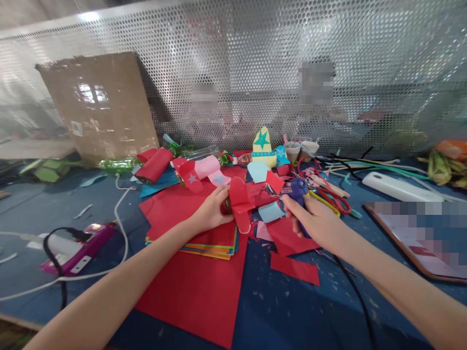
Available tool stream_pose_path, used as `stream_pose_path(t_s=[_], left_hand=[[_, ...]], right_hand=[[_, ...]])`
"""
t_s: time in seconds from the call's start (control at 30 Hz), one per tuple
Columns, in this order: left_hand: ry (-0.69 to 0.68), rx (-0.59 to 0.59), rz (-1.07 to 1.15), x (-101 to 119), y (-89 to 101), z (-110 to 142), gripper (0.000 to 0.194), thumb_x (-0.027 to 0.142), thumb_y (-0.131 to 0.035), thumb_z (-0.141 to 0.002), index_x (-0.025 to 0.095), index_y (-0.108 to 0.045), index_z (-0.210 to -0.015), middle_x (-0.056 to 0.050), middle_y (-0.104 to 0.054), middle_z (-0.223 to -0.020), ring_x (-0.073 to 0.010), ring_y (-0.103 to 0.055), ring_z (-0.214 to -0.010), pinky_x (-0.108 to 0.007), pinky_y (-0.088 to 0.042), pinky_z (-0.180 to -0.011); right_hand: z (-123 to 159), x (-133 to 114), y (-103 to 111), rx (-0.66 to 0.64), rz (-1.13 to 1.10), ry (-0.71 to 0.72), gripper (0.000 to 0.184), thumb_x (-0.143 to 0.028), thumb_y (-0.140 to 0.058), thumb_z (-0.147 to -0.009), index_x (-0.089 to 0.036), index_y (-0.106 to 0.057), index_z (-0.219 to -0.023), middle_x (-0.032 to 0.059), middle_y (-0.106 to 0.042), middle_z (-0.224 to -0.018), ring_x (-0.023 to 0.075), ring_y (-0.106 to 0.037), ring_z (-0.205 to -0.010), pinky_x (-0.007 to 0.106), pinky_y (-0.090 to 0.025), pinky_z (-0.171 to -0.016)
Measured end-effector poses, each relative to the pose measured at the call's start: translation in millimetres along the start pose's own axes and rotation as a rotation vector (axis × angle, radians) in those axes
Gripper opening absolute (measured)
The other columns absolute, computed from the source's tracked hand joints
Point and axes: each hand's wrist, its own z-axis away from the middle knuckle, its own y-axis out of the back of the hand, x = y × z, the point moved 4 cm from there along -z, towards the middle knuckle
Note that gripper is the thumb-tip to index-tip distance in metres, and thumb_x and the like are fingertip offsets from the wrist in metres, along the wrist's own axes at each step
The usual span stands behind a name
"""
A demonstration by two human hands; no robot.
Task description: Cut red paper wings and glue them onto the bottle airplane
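My left hand (215, 209) is closed around a small bottle, its dark bottom showing beside my fingers. Red paper (239, 194) with rounded flaps is wrapped on this bottle. In my right hand (310, 214) is a blue glue gun (297, 190), its nozzle pointing left toward the bottle. A small red paper piece (274, 182) sits close to the nozzle. Beneath my left hand lies a stack of coloured paper (204, 238), red on top. Light blue paper scraps (272, 212) and a red strip (295, 268) lie between and in front of my hands.
Paper-wrapped bottles (155, 165) and a yellow paper piece with a star (262, 141) line the back. Red-handled scissors (333, 194) lie at right, near a white tool (401, 187) and a tablet (416, 238). A purple power strip (80, 248) with cables is at left. Cardboard (98, 107) leans on a perforated metal panel (233, 73).
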Motion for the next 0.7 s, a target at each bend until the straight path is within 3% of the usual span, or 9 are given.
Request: stream_pose_path(t_s=[0.27,0.7], left_hand=[[0.000,0.001,-0.004,0,-0.3,0,0.050,0.019,-0.069,-0.070,0.017,-0.049,-0.116,-0.013,-0.056,-0.119,-0.0311,-0.054,-0.113,-0.045,-0.045,-0.095],[-0.005,0.001,-0.010,2,-0.5,0,0.051,0.020,-0.068,-0.072,0.018,-0.049,-0.118,-0.012,-0.055,-0.123,-0.0306,-0.053,-0.115,-0.045,-0.045,-0.096]], right_hand=[[-5,3,8,0.044,-0.031,-0.038,0.034,-0.052,-0.044,-0.087,-0.023,-0.046,-0.069,-0.0029,-0.054,-0.056,0.0123,-0.054,-0.040,0.025,-0.044,-0.041],[6,-10,-17,-0.130,-0.004,0.074,0.041,-0.055,-0.034,-0.090,-0.024,-0.042,-0.063,-0.0049,-0.050,-0.041,0.0130,-0.054,-0.041,0.026,-0.041,-0.047]])
